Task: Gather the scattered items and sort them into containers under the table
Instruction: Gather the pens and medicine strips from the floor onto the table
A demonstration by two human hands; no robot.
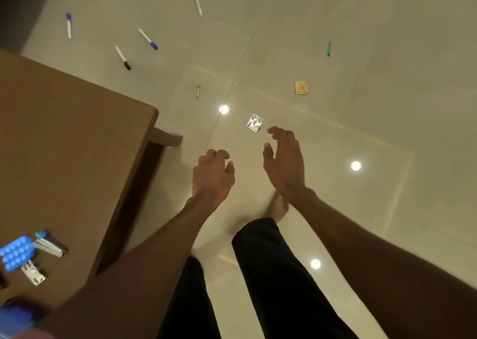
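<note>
1. Glossy cream floor tiles [361, 42] fill most of the head view, with round ceiling lights mirrored in them; a brown bench [64, 145] stands at the left.
2. Scattered on the floor are three blue-capped markers [148, 39] [69, 25] [197, 2], a black-capped marker [123, 57], a teal pen [329, 49], a small orange tube [198, 91], a yellow packet [302, 87] and a silver blister pack [254, 122].
3. The right hand [285, 162] is held out above the floor with fingers loosely spread and slightly bent, empty, its fingertips just beside the silver blister pack in the view.
4. The left hand [213, 174] hangs beside it with fingers loosely curled, holding nothing.
5. On the bench near its front edge lie a blue blister pack [15, 253], a silver tube with a blue cap [49, 244] and a white strip [33, 273], close together.
6. Black trouser legs [271, 274] and a bare foot [277, 205] show below the arms.
</note>
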